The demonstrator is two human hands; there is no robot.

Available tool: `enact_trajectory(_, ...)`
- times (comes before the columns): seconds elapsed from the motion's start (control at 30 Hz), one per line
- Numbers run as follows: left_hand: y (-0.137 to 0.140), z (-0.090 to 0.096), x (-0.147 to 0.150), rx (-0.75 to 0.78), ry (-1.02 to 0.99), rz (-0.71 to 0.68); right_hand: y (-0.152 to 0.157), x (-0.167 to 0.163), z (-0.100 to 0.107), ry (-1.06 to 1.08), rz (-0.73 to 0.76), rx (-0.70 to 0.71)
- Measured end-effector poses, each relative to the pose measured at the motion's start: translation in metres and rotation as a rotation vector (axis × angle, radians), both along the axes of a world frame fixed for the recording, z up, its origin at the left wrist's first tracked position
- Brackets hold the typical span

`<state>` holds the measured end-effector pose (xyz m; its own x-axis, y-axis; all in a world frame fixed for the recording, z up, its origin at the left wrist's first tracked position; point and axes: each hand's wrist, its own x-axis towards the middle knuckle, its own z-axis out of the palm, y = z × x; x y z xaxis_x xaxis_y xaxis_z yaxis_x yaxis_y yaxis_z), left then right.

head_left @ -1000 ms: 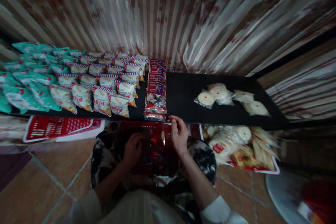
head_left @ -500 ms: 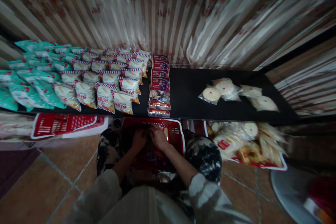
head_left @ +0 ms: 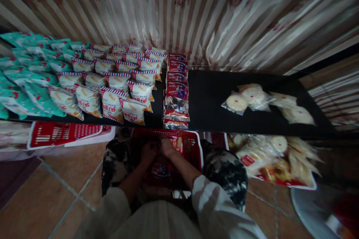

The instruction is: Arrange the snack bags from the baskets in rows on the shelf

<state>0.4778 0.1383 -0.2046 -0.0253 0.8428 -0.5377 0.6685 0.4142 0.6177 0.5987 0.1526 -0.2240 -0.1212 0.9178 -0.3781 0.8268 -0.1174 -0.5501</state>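
Both hands reach down into a red basket (head_left: 197,153) with a pale rim, held between the knees under the shelf edge. My left hand (head_left: 149,152) is on the left inside it, in deep shadow. Close beside it, my right hand (head_left: 167,147) points forward and down. The fingers of both are too dark to make out, as is anything they hold. A red packet (head_left: 177,143) lies right of my right hand, and a dark red and purple packet (head_left: 161,170) lies nearer my body. Similar red packets (head_left: 177,90) overlap in a column on the shelf above.
The black shelf (head_left: 207,117) carries rows of white snack bags (head_left: 111,104), teal bags (head_left: 36,99) and clear-wrapped round pale items (head_left: 237,102). Below are another red basket (head_left: 56,134) at left and a filled basket (head_left: 288,184) at right. A striped curtain (head_left: 185,18) hangs behind.
The view has shifted slightly. Both hands sit a little lower in the basket, and more of the red packet beside my right hand shows.
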Motion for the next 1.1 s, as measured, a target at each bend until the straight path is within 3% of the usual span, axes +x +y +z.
enact_trajectory(0.17, -0.005, -0.003, 0.003, -0.033, -0.076, 0.115, -0.020, 0.012, 0.022, 0.038, -0.072, 0.082)
enact_trajectory(0.37, -0.009, 0.007, -0.002, 0.000, -0.267, 0.168, -0.047, 0.028, 0.061, 0.320, -0.403, 0.206)
enact_trajectory(0.6, -0.023, 0.037, 0.000, -0.019, -0.588, 0.099, -0.071, 0.044, 0.108, 0.776, -0.649, 0.065)
enact_trajectory(0.73, -0.041, 0.050, 0.006, -0.007, -0.716, 0.079, -0.079, 0.052, 0.126, 0.886, -0.720, 0.064)
enact_trajectory(0.87, -0.046, 0.067, 0.012, 0.042, -0.767, 0.042, -0.088, 0.063, 0.138, 0.789, -0.651, 0.146)
enact_trajectory(1.0, -0.042, 0.090, 0.019, 0.144, -0.653, -0.115, -0.098, 0.075, 0.148, 0.501, -0.529, 0.454)
enact_trajectory(1.1, -0.040, 0.107, 0.025, 0.192, -0.609, -0.190, -0.102, 0.082, 0.154, 0.366, -0.538, 0.603)
